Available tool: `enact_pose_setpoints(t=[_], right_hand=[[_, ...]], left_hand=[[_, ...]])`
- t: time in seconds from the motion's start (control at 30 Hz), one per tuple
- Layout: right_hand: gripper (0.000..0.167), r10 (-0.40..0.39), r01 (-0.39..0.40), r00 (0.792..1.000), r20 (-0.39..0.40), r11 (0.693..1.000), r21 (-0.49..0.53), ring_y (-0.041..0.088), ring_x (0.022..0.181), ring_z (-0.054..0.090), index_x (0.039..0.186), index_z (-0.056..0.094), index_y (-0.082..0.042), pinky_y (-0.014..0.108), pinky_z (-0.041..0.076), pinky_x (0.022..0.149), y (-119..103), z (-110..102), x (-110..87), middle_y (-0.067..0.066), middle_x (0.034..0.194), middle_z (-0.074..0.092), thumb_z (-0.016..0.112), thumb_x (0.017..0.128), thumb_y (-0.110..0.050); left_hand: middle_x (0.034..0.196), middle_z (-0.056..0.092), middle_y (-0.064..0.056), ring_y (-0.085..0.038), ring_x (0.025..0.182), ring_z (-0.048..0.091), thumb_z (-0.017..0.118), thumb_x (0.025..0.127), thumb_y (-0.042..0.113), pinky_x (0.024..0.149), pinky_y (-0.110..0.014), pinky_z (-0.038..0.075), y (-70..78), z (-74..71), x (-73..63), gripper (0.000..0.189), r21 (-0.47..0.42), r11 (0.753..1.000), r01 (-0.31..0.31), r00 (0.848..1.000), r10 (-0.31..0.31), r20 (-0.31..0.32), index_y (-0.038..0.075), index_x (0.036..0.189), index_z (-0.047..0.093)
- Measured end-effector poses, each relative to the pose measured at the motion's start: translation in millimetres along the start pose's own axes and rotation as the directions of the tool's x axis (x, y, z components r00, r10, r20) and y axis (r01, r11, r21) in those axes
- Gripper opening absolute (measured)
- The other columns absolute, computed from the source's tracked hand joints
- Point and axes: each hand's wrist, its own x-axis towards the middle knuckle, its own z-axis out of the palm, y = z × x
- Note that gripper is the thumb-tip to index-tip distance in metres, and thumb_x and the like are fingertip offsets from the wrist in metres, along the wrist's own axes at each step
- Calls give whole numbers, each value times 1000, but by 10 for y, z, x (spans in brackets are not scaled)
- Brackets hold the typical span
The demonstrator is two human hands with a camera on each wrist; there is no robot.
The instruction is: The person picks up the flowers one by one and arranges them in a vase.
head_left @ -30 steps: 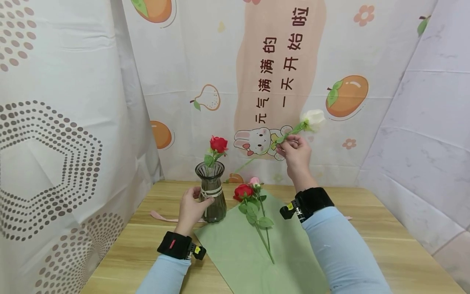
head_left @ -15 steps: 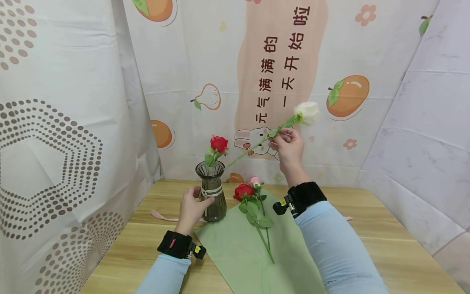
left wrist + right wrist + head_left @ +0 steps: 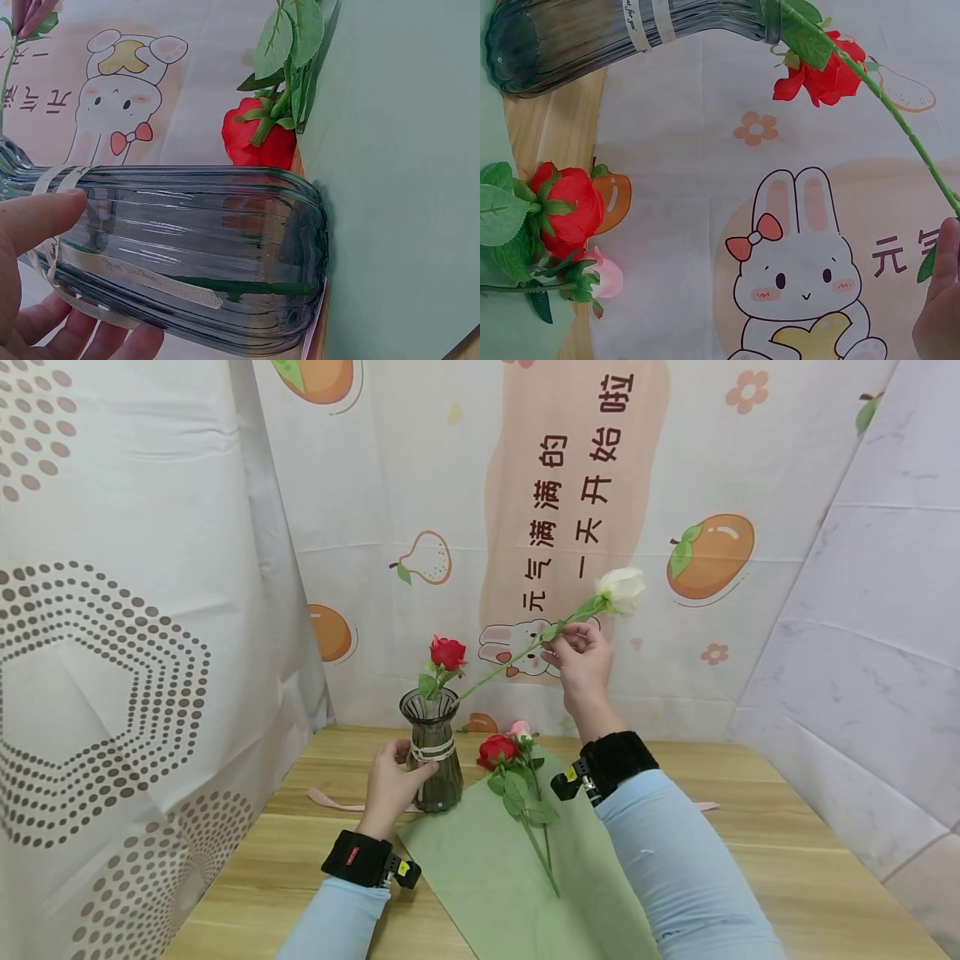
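My left hand (image 3: 393,785) grips a dark, ribbed glass vase (image 3: 438,785) around its middle, by the pale ribbon tied there. A red rose (image 3: 447,653) stands in the vase, its stem showing through the glass in the left wrist view. Up to the right, my right hand (image 3: 587,664) pinches the stem of a white rose (image 3: 621,591) below its bloom. That stem slants down left, and its lower end is right at the vase's rim. In the right wrist view the green stem (image 3: 907,131) crosses in front of the red rose, with the right fingertips (image 3: 949,240) at the edge.
Right of the vase, another red rose (image 3: 497,752) and a pink rose (image 3: 520,731) lie on a green paper sheet (image 3: 600,877). A pink ribbon (image 3: 333,803) lies on the wooden table (image 3: 255,877). A printed curtain (image 3: 420,468) hangs behind.
My right hand has moved left with the white rose, bringing the stem's lower end to the vase's rim. The left hand and vase have stayed in place.
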Motion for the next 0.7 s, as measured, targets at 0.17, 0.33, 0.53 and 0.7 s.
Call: enact_pose_setpoints(t=[0.17,0.33,0.53,0.7], right_hand=[[16,-10,11,1000,21,1000,-24,20,79,71,101,58,-5,33,60,74,37,30,-17,10,93,69,64,94,8],[16,-12,13,999,48,1000,-23,23,80,71,100,58,-6,33,60,73,76,96,-51,9,93,69,66,94,7],[18,-3,5,998,68,999,-34,24,80,71,99,59,-7,37,60,75,126,173,-104,9,92,69,64,93,9],[16,17,-13,997,77,999,-47,25,82,71,102,59,-6,43,59,79,151,221,-148,10,94,69,65,94,7]], left_hand=[[121,58,-19,-35,114,54,85,83,26,96,-53,44,-10,-2,12,59,1,1000,1,1000,-1,4,-2,128,59],[122,58,-19,-35,115,54,85,83,26,96,-52,44,-20,-4,9,60,3,1000,5,1000,-5,5,-2,128,59],[121,59,-19,-35,114,54,85,83,27,96,-52,44,-25,-2,9,60,9,1000,2,1000,-2,4,-2,128,59],[122,59,-19,-35,115,54,85,83,27,97,-52,44,-16,-2,10,60,8,1000,8,1000,-8,6,-2,128,59]])
